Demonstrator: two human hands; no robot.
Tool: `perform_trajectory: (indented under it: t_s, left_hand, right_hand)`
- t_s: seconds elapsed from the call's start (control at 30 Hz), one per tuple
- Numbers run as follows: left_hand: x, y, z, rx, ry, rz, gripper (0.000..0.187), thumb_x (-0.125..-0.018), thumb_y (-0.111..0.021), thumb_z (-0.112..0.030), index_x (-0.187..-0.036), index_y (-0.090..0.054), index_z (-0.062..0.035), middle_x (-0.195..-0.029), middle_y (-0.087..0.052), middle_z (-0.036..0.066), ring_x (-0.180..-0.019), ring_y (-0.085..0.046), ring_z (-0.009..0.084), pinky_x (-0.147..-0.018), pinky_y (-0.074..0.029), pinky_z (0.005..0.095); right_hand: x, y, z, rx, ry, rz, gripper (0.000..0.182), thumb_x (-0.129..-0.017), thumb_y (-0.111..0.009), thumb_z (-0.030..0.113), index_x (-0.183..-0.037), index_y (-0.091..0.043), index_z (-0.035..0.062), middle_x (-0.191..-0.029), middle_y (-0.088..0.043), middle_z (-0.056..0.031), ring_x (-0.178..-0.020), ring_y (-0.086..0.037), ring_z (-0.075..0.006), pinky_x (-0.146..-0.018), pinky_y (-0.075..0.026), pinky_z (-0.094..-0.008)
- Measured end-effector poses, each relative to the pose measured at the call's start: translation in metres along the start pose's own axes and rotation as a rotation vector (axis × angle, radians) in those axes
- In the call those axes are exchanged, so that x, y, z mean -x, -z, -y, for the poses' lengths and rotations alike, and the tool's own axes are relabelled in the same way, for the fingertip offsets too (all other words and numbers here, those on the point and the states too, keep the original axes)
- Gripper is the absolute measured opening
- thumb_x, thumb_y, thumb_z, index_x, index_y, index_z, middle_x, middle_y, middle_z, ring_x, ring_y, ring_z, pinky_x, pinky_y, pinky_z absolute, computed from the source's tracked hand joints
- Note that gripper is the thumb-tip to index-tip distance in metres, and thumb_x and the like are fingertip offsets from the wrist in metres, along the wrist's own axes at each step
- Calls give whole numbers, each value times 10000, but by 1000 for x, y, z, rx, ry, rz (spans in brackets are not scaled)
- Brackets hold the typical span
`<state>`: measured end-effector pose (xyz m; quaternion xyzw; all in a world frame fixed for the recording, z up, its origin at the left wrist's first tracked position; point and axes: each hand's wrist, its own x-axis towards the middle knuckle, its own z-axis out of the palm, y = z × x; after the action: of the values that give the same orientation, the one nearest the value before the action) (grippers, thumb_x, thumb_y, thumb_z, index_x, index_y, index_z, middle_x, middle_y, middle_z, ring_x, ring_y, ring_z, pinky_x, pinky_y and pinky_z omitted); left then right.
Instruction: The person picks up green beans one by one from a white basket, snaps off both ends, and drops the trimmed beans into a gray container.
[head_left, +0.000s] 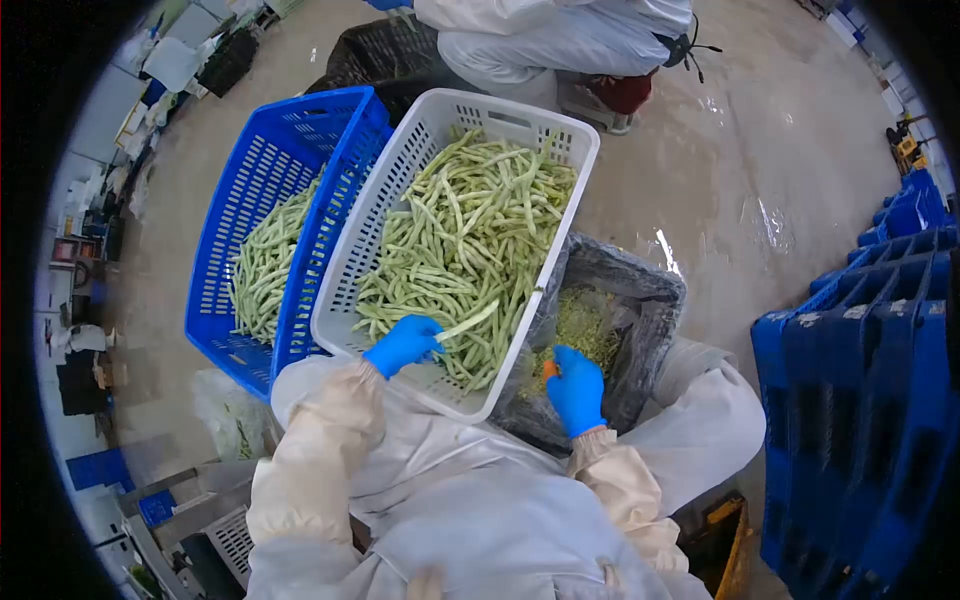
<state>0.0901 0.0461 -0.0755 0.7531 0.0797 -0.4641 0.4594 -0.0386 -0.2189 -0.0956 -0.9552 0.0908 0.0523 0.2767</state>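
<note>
Near centre, against the wearer's knees: white crate [470, 402], slotted walls, tilted to the right at its far end, well filled with pale green beans [460, 230]. Left hand [404, 345], blue glove, over the crate's near left part; fingers drawn narrow around one end of a single bean [468, 321], which points right and away, above the heap. Right hand [577, 392], also blue-gloved, sits right of the crate, over the near part of a bin with a dark plastic liner [652, 305]; fingers curled in on a small orange object [549, 370], only part of it showing, kind not clear. Beneath and beyond that hand, inside the liner: a layer of fine green-yellow bits [590, 325]. Left of the white crate and close beside it, a blue crate [228, 190] with more beans [272, 268] piled in its lower part. Farther off, a second person [555, 50] in white clothing, beside a black container [365, 65]. Far right of the scene, blue pallets [850, 400] stand stacked; near left, a clear plastic bag [228, 400] on the floor. Floor [720, 190] shiny in patches beyond the bin.
</note>
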Motion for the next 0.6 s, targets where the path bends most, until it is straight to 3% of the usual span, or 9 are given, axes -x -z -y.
perform_trajectory:
  t_s: [0.03, 0.07, 0.1, 0.17, 0.3, 0.37, 0.5, 0.6]
  left_hand:
    - [21, -2, -6, -68, -141, -60, 204, -777, -567, -61, -959, -596, 25, -704, -609, 36, -545, -519, 70, -473, -404, 197]
    - [40, -5, -11, -76, -147, -64, 204, -777, -567, -61, -959, -596, 25, -704, -609, 36, -545, -519, 70, -473, -404, 197]
    - [57, -8, -17, -113, -202, -45, 201, -791, -559, -78, -966, -604, 11, -702, -606, 24, -551, -495, 52, -479, -389, 185]
    - [78, -15, -20, -153, -267, -32, 200, -806, -551, -95, -973, -612, -4, -699, -603, 13, -557, -470, 35, -486, -374, 173]
    - [97, -25, -17, -170, -325, 54, 194, -821, -539, -99, -972, -623, -9, -700, -594, 16, -560, -470, 49, -500, -385, 188]
    - [100, -25, -13, -98, -328, 39, 198, -826, -536, -107, -975, -622, -10, -711, -594, 25, -555, -471, 58, -503, -394, 194]
    - [107, -28, -15, -114, -344, -17, 201, -827, -531, -106, -981, -622, -13, -710, -590, 27, -550, -472, 61, -505, -399, 198]
    - [109, -36, -14, -76, -404, -68, 196, -834, -536, -114, -982, -619, -17, -717, -583, 13, -562, -477, 55, -510, -402, 198]
  right_hand:
    - [1, 1, 3, -287, -13, -101, 236, -771, -591, 144, -975, -572, 25, -839, -605, -166, -761, -597, -306, -737, -453, -375]
    - [2, 3, 7, -572, -25, -203, 265, -795, -578, 116, -1040, -564, 17, -882, -611, -167, -796, -607, -290, -750, -463, -351]
    - [1, 7, 12, -576, -18, -214, 265, -795, -578, 116, -1040, -564, 17, -882, -611, -167, -796, -607, -290, -750, -463, -351]
    - [4, 16, 22, -900, 81, -232, 281, -844, -544, 78, -1122, -547, 32, -930, -614, -108, -833, -595, -185, -757, -458, -301]
    - [16, 19, 11, -854, 233, -18, 237, -864, -516, 87, -1089, -555, 24, -909, -623, -81, -823, -577, -149, -752, -453, -290]
    - [20, 28, 11, -917, 211, 239, 209, -871, -508, 101, -1054, -562, 14, -864, -627, -62, -800, -560, -130, -744, -446, -269]
    - [28, 36, 14, -1026, 299, 262, 168, -869, -473, 68, -995, -564, 5, -808, -627, -81, -781, -580, -154, -730, -459, -293]
    - [30, 32, 11, -1027, 285, 281, 157, -872, -473, 81, -968, -569, 1, -774, -610, -67, -737, -550, -122, -694, -453, -281]
